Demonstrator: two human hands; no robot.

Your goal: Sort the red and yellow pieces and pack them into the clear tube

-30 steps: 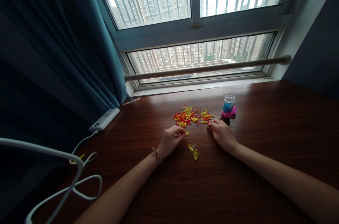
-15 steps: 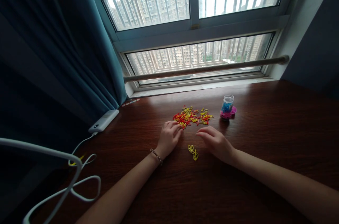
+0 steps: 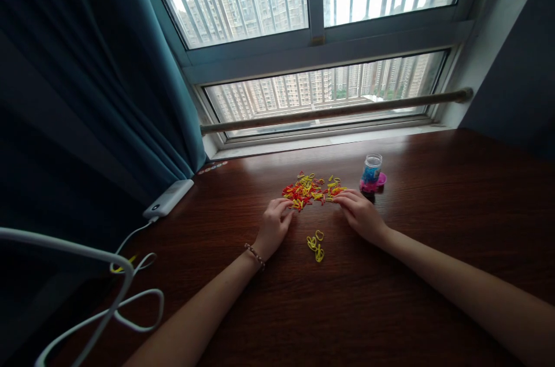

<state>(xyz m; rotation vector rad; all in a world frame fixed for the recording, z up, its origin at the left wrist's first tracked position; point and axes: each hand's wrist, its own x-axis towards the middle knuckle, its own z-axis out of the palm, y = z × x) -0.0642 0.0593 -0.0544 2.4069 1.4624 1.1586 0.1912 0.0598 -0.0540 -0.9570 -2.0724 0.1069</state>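
Red and yellow bands lie mixed in a loose pile [image 3: 304,189] on the dark wooden table [image 3: 390,309], spread between the two hands and a little beyond them, toward the window [image 3: 260,3]. At the pile's near left edge is the left hand [image 3: 272,225], its fingers bent and the thumb held slightly off the forefinger; whether anything sits under those fingertips I cannot tell. Across from it, the right hand [image 3: 363,217] reaches in with its fingers fairly straight and close together, the tips at the right end of the pile among yellow and orange-red bands (the thumb is partly lost beneath them, so I cannot tell how wide the grip is or if it has hold of a band). Nearer the person, well apart from the pile, a small cluster of yellow loops [image 3: 315,247] rests on the bare wood, one rounder loop at its top. Just beyond the right hand stands a clear, uncapped jar [image 3: 372,169], blue in the middle and pink low down, with a pink disc [image 3: 382,180] close by its right side. A beaded bracelet [image 3: 255,256] circles the left wrist. Farther left, near the blue curtain [image 3: 130,66], lies a white power bank [image 3: 168,198] with a white cable [image 3: 130,235] plugged in.
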